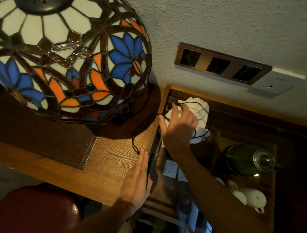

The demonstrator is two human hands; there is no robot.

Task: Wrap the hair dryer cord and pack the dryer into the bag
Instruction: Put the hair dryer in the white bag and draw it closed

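Note:
A thin black cord [144, 124] loops over the right end of the wooden desk [113, 156] and runs on over a white cloth bag [200, 110] lying lower down, beside the desk. My right hand [179, 127] reaches over the bag and pinches the cord between thumb and fingertips. My left hand [137, 182] lies with straight fingers along the desk's right edge, its fingertips next to the cord's end. A dark glossy shape [152, 160] sits under those fingers, and whether the hand grips it is hidden. I cannot make out the dryer itself clearly.
A large stained-glass lamp [67, 55] fills the desk's left and middle. A brown switch panel [222, 63] is on the wall. On the lower glass-topped table stand a green pot with a glass lid [244, 160] and a white teapot [252, 198]. A red seat [28, 218] is at bottom left.

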